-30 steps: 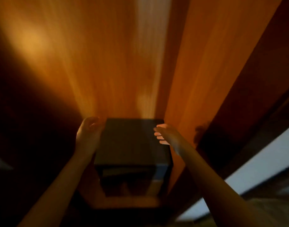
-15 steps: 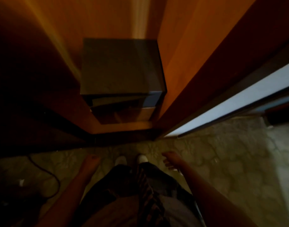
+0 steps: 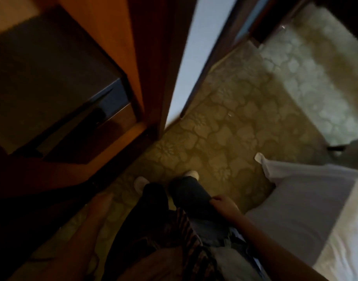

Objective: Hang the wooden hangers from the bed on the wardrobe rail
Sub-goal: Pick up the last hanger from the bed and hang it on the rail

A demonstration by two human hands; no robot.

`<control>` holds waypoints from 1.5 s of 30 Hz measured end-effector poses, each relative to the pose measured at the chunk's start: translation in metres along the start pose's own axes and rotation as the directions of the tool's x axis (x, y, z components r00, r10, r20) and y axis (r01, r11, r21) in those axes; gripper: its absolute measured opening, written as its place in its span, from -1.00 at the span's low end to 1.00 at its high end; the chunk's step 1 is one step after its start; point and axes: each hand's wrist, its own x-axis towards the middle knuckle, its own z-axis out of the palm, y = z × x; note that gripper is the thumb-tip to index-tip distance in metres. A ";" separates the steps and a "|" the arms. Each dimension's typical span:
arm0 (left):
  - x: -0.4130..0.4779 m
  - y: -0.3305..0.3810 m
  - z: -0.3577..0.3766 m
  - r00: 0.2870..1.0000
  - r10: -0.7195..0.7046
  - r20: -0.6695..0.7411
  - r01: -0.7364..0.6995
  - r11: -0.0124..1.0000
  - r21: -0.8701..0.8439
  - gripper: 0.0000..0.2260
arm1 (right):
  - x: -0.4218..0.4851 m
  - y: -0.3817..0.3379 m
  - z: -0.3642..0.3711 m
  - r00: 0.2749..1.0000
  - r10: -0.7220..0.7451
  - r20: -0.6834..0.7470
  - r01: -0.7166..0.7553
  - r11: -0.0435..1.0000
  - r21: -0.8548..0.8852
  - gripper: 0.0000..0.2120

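Note:
I look down at my legs and the floor. My left hand (image 3: pixel 100 203) hangs by my left thigh, blurred, fingers straight, holding nothing. My right hand (image 3: pixel 224 205) hangs by my right thigh with loosely curled fingers and holds nothing. The bed (image 3: pixel 307 205), with a white sheet, fills the lower right beside my right arm. No wooden hanger shows on the visible part of it. The open wardrobe (image 3: pixel 121 57) with orange-brown wood panels stands at the upper left. Its rail is out of view.
A dark box-like safe (image 3: pixel 42 82) sits on the wardrobe's lower shelf at the left. A pale door edge (image 3: pixel 186 63) runs diagonally beside the wardrobe. Patterned beige carpet (image 3: pixel 234 128) spreads between wardrobe and bed. A dark object (image 3: pixel 336 148) lies at the right edge.
Both hands have dropped from beside the dark box to my sides. The view has swung down and to the right, bringing the bed into sight.

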 end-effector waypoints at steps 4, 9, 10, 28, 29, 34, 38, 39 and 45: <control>0.005 0.037 0.018 0.998 -0.055 -0.035 0.054 0.998 -0.037 -0.63 | -0.005 0.047 0.012 0.996 0.069 -0.056 -0.060 0.986 0.155 -0.77; -0.019 0.079 0.080 0.996 0.079 -0.034 -0.074 0.989 0.130 -0.79 | -0.002 0.110 0.007 0.994 0.105 0.014 -0.104 0.939 0.328 -0.75; -0.028 0.087 0.096 0.992 0.118 -0.042 -0.109 0.978 0.178 -0.75 | -0.002 0.127 0.002 0.995 0.096 0.009 -0.093 0.925 0.368 -0.74; -0.149 0.230 0.498 0.779 0.171 0.604 -0.622 0.335 0.707 -0.89 | -0.031 0.399 -0.047 0.769 0.639 0.025 -0.016 -0.020 1.000 -0.71; -0.156 0.235 0.525 0.753 0.152 0.640 -0.655 0.262 0.709 -0.90 | -0.032 0.403 -0.046 0.762 0.644 0.070 -0.026 -0.077 0.997 -0.78; -0.193 0.278 0.657 0.671 0.092 0.735 -0.728 -0.104 0.678 -0.81 | -0.031 0.404 -0.049 0.692 0.646 0.321 0.022 -0.464 0.886 -0.73; -0.242 0.289 0.751 0.644 0.020 0.765 -0.741 -0.234 0.629 -0.77 | -0.029 0.379 -0.065 0.680 0.534 0.501 0.077 -0.733 0.676 -0.84; -0.256 0.285 0.773 0.632 0.000 0.775 -0.753 -0.238 0.614 -0.75 | -0.027 0.375 -0.067 0.683 0.509 0.524 0.078 -0.764 0.640 -0.87; -0.322 0.244 0.868 0.572 -0.139 0.809 -0.818 -0.179 0.547 -0.69 | -0.026 0.401 -0.072 0.675 0.403 0.618 0.152 -0.896 0.418 -0.68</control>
